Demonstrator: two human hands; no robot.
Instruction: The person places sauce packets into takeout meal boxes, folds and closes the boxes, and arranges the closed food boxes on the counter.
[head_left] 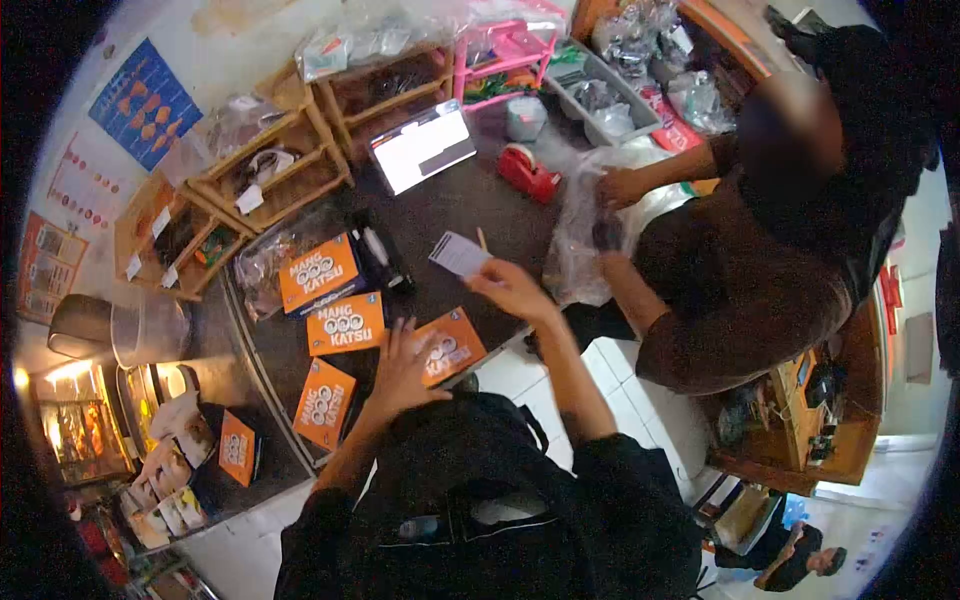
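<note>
Through the head view I'm seeing the right hand [510, 285] pinching the near end of the slip [459, 254] over the surface [415, 225], its long axis slanting away leftward, while the left hand [402, 368], fingers spread open, is touching the box [450, 350] nearer the body.

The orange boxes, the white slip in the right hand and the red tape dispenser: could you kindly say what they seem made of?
Orange boxes: probably printed cardboard, with flat panels and straight edges; sheen unclear.
White slip: apparently thin, printed paper, held by the right hand.
Red tape dispenser: likely smooth plastic, given its rounded, evenly colored body.
</note>
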